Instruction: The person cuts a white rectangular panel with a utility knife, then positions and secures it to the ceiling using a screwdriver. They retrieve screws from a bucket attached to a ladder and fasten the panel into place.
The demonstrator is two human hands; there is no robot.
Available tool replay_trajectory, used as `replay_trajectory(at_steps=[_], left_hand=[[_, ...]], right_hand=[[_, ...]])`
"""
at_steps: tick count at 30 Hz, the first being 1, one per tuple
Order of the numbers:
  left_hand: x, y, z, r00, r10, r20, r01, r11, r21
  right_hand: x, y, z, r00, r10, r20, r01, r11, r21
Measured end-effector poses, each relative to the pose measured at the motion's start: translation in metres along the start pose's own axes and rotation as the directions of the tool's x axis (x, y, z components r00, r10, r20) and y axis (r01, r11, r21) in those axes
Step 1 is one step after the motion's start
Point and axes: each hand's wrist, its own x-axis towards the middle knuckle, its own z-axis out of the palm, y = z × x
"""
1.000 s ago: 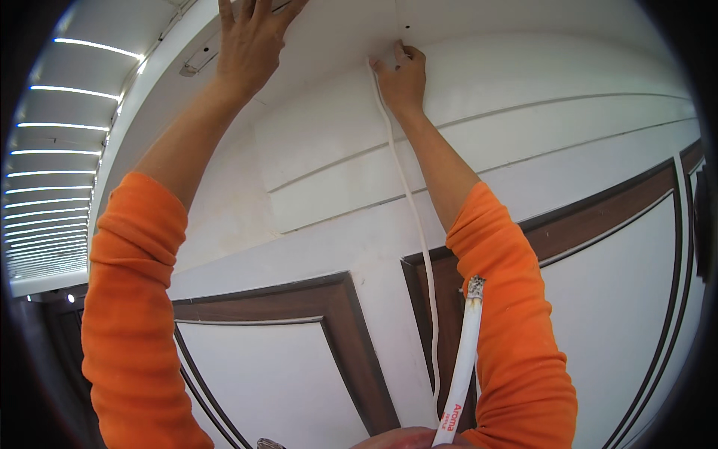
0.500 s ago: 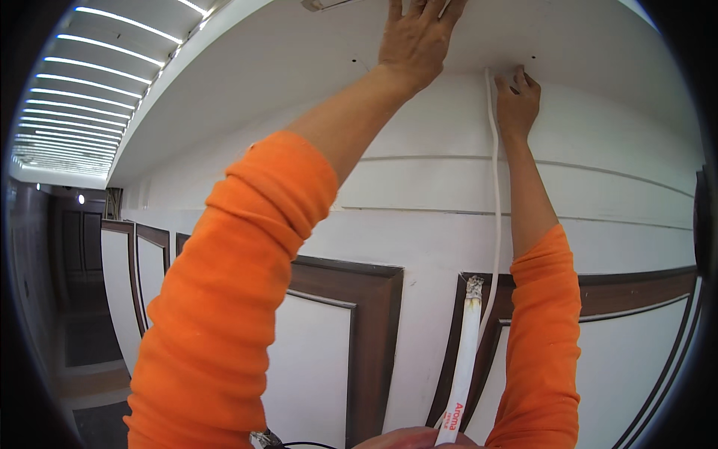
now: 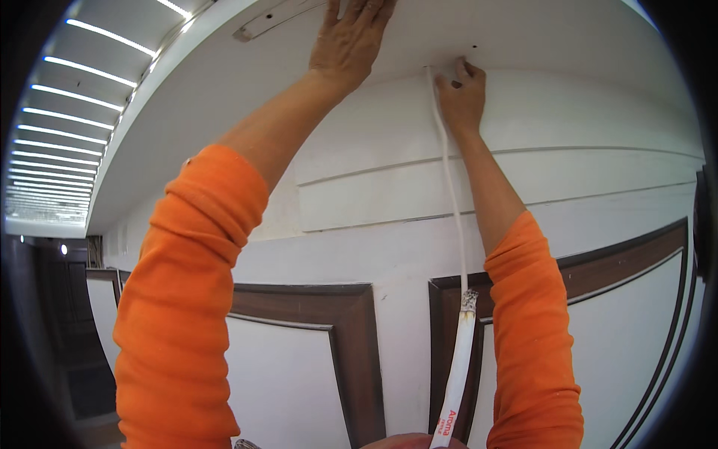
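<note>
My left hand [image 3: 350, 45] reaches up to the white overhead panel [image 3: 404, 30], its fingers stretched out against the surface; the fingertips run out of the top of the picture. To its right, my right hand [image 3: 461, 96] is raised where panel and wall meet. Its index finger points up to the panel and the thumb stands apart, the other fingers bent. Nothing held shows clearly there. Close beside the thumb a white cable [image 3: 446, 161] comes out of the panel and hangs down the wall. A small dark hole [image 3: 474, 46] sits just above my right hand.
A lit cigarette [image 3: 457, 367] with a long ash juts up from the bottom edge. Behind it are wall panels with dark brown frames [image 3: 357, 359]. A long cut-out outline [image 3: 284, 20] marks the panel at upper left. Beyond the panel's edge run bright ceiling slats [image 3: 71, 108].
The view has turned, so both hands, the cable and the panel sit further left in the picture. Against the panel and cable, the hands have barely moved.
</note>
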Motion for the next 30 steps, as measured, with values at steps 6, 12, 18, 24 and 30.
replay_trajectory(at_steps=[6, 12, 18, 24, 30], left_hand=[[0.088, 0.018, -0.046, 0.951, -0.152, -0.269, 0.099, 0.975, -0.201], [0.125, 0.048, -0.039, 0.932, -0.352, -0.081, 0.34, 0.93, -0.14], [0.136, 0.057, -0.037, 0.943, -0.315, -0.108, 0.306, 0.947, -0.098], [0.125, 0.043, -0.029, 0.974, -0.164, -0.158, 0.141, 0.979, -0.146], [0.095, 0.023, -0.033, 0.969, 0.233, -0.086, -0.231, 0.972, 0.038]], right_hand=[[0.006, 0.0, 0.003, 0.998, -0.066, 0.01, 0.066, 0.998, 0.006], [0.001, 0.006, -0.001, 0.996, -0.09, 0.029, 0.091, 0.995, -0.042], [-0.003, -0.008, -0.002, 0.995, -0.098, -0.027, 0.098, 0.995, -0.026], [0.004, -0.008, -0.006, 0.994, -0.106, 0.035, 0.109, 0.99, -0.094], [0.0, -0.018, -0.009, 0.996, -0.089, -0.02, 0.081, 0.968, -0.239]])
